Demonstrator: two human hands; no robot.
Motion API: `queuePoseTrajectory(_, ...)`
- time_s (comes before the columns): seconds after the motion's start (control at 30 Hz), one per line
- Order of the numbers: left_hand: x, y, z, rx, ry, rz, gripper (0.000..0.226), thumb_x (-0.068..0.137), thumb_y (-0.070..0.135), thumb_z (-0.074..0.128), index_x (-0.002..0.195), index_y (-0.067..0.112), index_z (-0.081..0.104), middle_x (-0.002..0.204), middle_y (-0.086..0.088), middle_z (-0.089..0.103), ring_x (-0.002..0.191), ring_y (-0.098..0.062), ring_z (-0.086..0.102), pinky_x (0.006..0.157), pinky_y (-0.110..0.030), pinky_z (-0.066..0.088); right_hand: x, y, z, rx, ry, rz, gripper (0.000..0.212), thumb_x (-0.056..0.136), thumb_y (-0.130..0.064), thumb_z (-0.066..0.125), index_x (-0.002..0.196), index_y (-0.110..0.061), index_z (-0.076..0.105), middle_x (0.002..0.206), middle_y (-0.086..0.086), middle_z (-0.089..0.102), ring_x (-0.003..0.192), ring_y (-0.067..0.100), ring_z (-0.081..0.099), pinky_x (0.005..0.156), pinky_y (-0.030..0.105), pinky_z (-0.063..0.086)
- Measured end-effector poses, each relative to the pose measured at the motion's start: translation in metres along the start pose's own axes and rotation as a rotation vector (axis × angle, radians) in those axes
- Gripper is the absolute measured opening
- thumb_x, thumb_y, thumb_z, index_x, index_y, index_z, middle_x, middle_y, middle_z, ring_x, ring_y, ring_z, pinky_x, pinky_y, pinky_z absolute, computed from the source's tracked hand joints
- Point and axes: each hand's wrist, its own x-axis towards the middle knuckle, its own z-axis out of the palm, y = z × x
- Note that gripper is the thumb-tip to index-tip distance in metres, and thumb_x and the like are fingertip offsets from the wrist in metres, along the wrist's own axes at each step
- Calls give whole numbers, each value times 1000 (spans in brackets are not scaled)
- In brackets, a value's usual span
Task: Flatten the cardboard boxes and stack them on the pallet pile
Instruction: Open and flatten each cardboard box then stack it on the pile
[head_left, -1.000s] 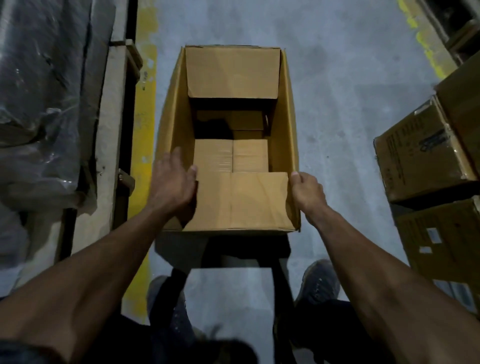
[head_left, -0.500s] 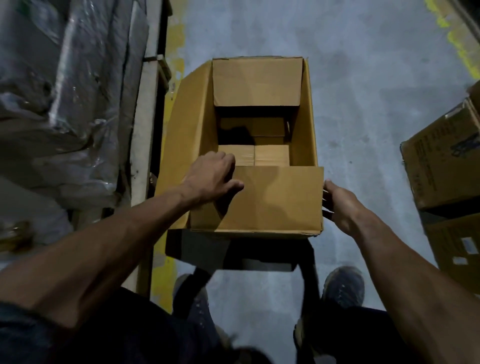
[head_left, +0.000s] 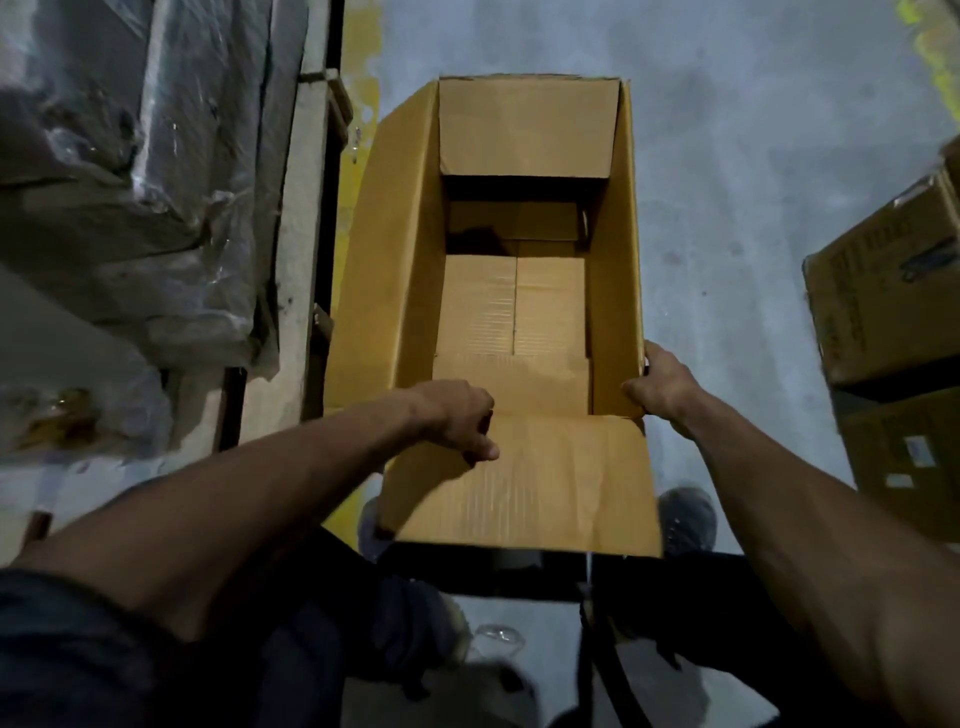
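Grey concrete floor (head_left: 727, 182) carrying open cardboard box (head_left: 384, 270) at centre; stacked boxes (head_left: 893, 291) sitting right, plastic-wrapped pallet load (head_left: 130, 182) left.

Your forearms are bare from the elbows down. A dark blue sleeve (head_left: 57, 654) shows at the lower left of the frame. You wear dark trousers (head_left: 332, 623) and grey shoes (head_left: 688, 512), lower centre.
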Motion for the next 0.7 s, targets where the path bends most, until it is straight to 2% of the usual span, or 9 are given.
queuePoseTrajectory(0.03,7,3,10,-20,16,-24,34,91,52,62,102,22,49,104,-2,60,88,-17,55,71,-31,45,-2,-2,1,-6,8,1,52,96,-6,58,144,-18,44,129,14,59,112,35,59,97,52,53)
queuePoseTrajectory(0.1,15,10,26,-46,102,-72,33,91,47,65,106,21,51,100,-1,58,89,-16,55,71,-29,46,-7,-6,4,-7,21,4,48,97,-7,56,142,-18,46,129,14,60,113,36,59,97,53,53)
queuePoseTrajectory(0.2,16,20,38,33,235,-112,26,97,31,59,118,16,56,112,-6,62,99,-22,59,80,-33,48,-19,-7,8,12,0,49,45,98,-10,56,142,-18,46,127,11,59,115,36,58,98,52,52)
queuePoseTrajectory(0.3,5,26,52,183,261,-72,24,103,19,46,124,16,56,118,-9,62,105,-26,60,77,-34,43,-33,3,16,-39,24,88,41,92,-11,57,133,-16,50,122,15,61,105,36,61,92,54,55)
queuePoseTrajectory(0.43,-19,30,76,268,156,19,27,104,19,41,128,14,55,127,-11,59,113,-28,58,86,-36,44,-61,13,32,-108,12,159,29,92,-14,56,119,-17,47,112,12,57,98,33,58,92,52,55)
queuePoseTrajectory(0.53,-32,34,90,316,32,91,30,101,24,51,129,14,55,129,-11,59,115,-28,57,85,-35,43,-85,20,47,-147,-31,224,26,94,-17,56,113,-21,39,107,11,52,94,30,54,88,47,55)
queuePoseTrajectory(0.63,-36,33,93,273,-40,95,40,95,41,59,126,15,56,124,-10,60,109,-27,57,80,-33,40,-96,26,56,-171,-2,255,29,96,-23,58,117,-18,40,104,9,50,93,29,53,85,42,52)
queuePoseTrajectory(0.7,-34,28,89,152,-49,70,44,94,50,57,122,16,58,121,-8,61,98,-23,55,79,-32,41,-96,25,54,-158,33,269,33,95,-26,59,122,-15,43,103,10,52,94,30,56,84,42,51)
